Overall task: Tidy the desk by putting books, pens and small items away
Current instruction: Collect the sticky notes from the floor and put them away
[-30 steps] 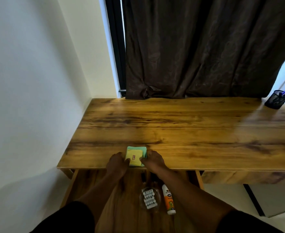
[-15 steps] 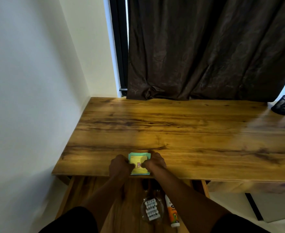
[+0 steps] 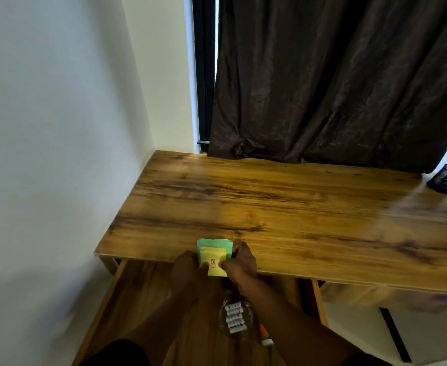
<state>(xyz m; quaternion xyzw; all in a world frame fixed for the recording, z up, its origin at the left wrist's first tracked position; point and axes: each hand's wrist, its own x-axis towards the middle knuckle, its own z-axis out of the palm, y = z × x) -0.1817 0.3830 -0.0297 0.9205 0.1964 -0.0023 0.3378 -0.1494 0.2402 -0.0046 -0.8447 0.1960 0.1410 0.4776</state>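
While the sticky-note stack (image 3: 213, 257) lies at the worktop's (image 3: 296, 207) front edge above the open drawer (image 3: 137, 299), it is pinched from both sides: left hand (image 3: 185, 268) grip and right hand (image 3: 240, 262) grip grasping it. A pen holder (image 3: 445, 178) is seen far right.
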